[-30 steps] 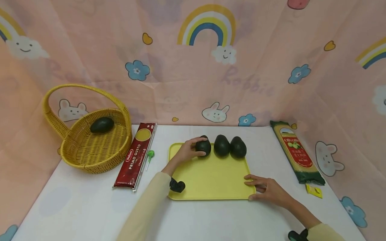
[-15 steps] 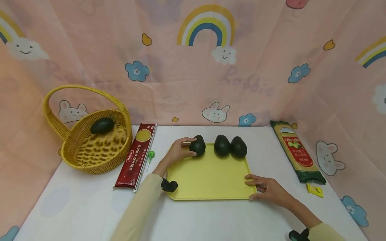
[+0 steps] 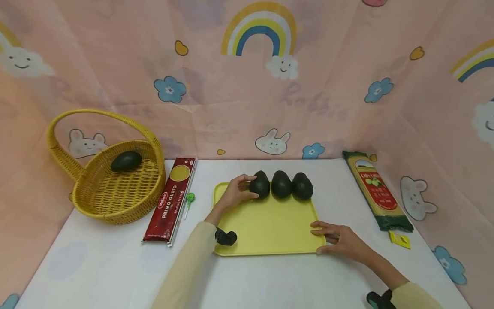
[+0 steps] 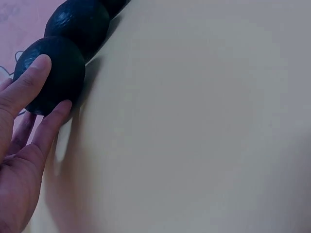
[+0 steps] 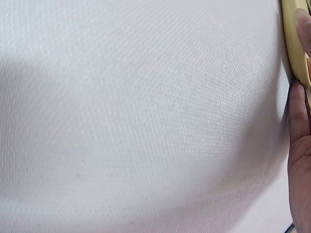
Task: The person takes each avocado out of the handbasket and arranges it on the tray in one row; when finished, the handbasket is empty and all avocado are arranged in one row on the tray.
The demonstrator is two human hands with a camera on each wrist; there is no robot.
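Three dark green avocados stand side by side along the far edge of a yellow tray [image 3: 274, 227] in the head view. My left hand [image 3: 233, 195] holds the leftmost avocado [image 3: 260, 185], its thumb and fingers about the fruit's left side. This avocado touches or nearly touches the middle avocado [image 3: 281, 185]; the right avocado [image 3: 302, 186] is beside that one. In the left wrist view, a thumb and fingertips lie against the held avocado [image 4: 60, 77]. My right hand [image 3: 341, 240] grips the tray's right edge near its front corner; fingers reach over the rim in the right wrist view.
A yellow wicker basket [image 3: 115, 212] with one avocado [image 3: 126, 161] in it stands at the left. Beside it lie a red spaghetti packet [image 3: 170, 201] and a green lollipop [image 3: 190, 197]. A green-and-gold packet [image 3: 378, 191] and a small yellow sachet [image 3: 399, 240] lie at the right.
My left hand moves the leftmost avocado left, then back right, so it now sits closer to the middle avocado. The right hand stays at the tray's edge. The head view shifts slightly.
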